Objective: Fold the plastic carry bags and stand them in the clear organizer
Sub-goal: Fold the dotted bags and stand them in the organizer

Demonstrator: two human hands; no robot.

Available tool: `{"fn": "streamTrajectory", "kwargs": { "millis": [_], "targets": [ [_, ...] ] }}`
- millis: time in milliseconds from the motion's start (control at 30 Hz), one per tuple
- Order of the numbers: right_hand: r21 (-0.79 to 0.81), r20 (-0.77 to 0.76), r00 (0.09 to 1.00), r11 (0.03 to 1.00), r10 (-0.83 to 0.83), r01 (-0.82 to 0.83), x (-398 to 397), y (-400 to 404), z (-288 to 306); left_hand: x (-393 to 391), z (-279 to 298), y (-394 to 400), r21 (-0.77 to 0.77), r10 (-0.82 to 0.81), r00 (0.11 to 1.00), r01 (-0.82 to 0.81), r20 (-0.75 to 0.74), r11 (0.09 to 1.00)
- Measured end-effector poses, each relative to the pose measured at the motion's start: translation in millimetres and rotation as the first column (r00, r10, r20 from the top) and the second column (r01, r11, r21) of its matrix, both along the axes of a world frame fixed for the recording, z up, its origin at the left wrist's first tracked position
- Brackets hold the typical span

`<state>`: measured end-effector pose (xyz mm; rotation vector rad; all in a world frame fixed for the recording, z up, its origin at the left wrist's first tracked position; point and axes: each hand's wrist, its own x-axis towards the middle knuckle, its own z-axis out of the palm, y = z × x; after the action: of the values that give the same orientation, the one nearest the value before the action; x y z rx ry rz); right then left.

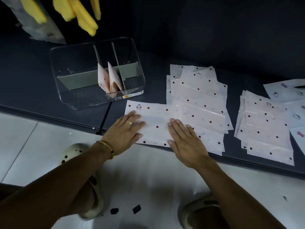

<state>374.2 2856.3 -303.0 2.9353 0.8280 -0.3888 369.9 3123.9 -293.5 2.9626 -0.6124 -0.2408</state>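
A single wide-angle view from the person's head looks forward and steeply down, close over the near edge of the dark surface [198, 47], taking in both forearms from the bottom corners, the pale floor [24, 138] below, and bending straight lines near the frame edges.

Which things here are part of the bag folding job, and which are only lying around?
Part of the job:
- bag under both hands
- left hand, right hand, both flat on it
- clear organizer
- two folded bags standing inside
- unfolded stacks

Lying about:
- yellow cloths hanging above
- sandals
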Motion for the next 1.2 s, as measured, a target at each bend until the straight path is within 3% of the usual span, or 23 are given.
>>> {"fn": "streamTrajectory", "kwargs": {
  "millis": [67, 200, 300, 400, 500, 567, 700, 767, 833, 1000, 1200],
  "targets": [
    [0.029, -0.026, 1.0, 1.0, -0.004, 0.005, 2, -1, 3, -3, 3, -2, -0.011, -0.016, 0.999, 0.017, 0.041, 1.0],
    [0.076, -0.029, 0.999, 0.997, -0.02, 0.022, -4, 2, 8, -9, -2, 10, 0.012, -0.04, 0.993, 0.042, -0.113, 0.999],
    [0.132, -0.087, 0.995, 0.99, -0.041, 0.053, -5, 0, 12, -6, 2, 17, -0.066, -0.084, 0.989, 0.076, -0.12, 0.995],
    [0.158, -0.122, 0.992, 0.987, -0.02, 0.039, -2, 3, 21, -1, 12, 16, -0.214, -0.07, 0.997, 0.062, -0.032, 0.975],
    [0.3, 0.022, 0.999, 0.953, -0.043, 0.035, -2, 17, 26, 8, 21, 12, -0.294, 0.062, 0.99, -0.096, -0.125, 0.951],
    [0.406, 0.078, 0.985, 0.907, -0.155, 0.11, 1, 26, 28, 14, 25, 9, -0.33, 0.146, 0.966, -0.212, -0.213, 0.92],
    [0.547, -0.137, 0.86, 0.687, -0.491, 0.479, 21, 30, 29, 24, 25, 5, -0.437, 0.4, 0.893, -0.449, -0.204, 0.779],
    [0.526, -0.236, 0.761, 0.579, -0.605, 0.623, 37, 31, 28, 30, 23, 0, -0.406, 0.512, 0.841, -0.535, -0.174, 0.741],
    [0.456, -0.26, 0.697, 0.551, -0.669, 0.699, 50, 35, 25, 37, 19, -3, -0.343, 0.57, 0.808, -0.583, -0.151, 0.736],
    [0.368, -0.253, 0.647, 0.547, -0.719, 0.752, 68, 36, 18, 52, 11, 0, -0.252, 0.684, 0.711, -0.701, -0.165, 0.668],
    [0.332, -0.319, 0.542, 0.443, -0.778, 0.833, 78, 38, 26, 59, 5, -3, -0.15, 0.722, 0.684, -0.729, -0.109, 0.668]
  ]
}}
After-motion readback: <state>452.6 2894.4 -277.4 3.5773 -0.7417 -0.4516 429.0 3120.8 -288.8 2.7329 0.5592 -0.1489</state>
